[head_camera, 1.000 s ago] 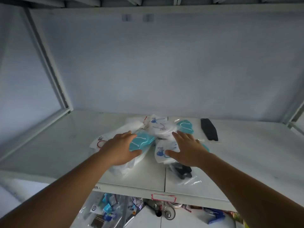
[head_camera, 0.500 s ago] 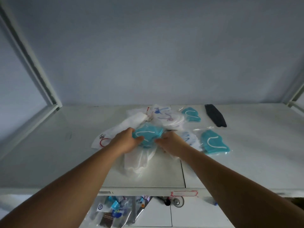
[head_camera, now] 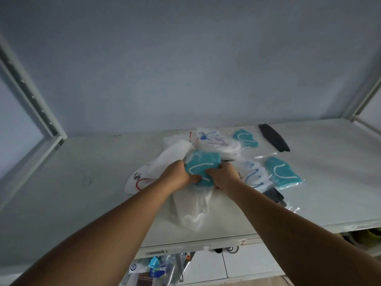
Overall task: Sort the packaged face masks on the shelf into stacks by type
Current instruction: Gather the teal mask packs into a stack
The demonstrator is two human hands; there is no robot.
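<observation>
Left hand: the left hand [head_camera: 177, 175] has its grip curled round the left edge of the held teal mask [head_camera: 201, 167], with the thumb at the near edge.
Right hand: the right hand [head_camera: 223, 176] has its grip closed on the same pack at its right near corner.
Held teal mask: in clear wrap with a white ear loop showing, it sits between both hands over the middle pile on the shelf [head_camera: 82, 166].
Under the hands: a white mask pack [head_camera: 193, 209] lies below and in front.
Left of pile: a red-loop pack [head_camera: 142, 179] lies flat.
Behind: the printed white masks [head_camera: 218, 142] are heaped just past the held pack.
Right side: a near teal mask [head_camera: 282, 174] and a far teal mask [head_camera: 245, 138] lie apart. A black mask [head_camera: 274, 137] lies at the back.
By the right forearm: a dark wrapped mask [head_camera: 276, 195] is partly hidden.
</observation>
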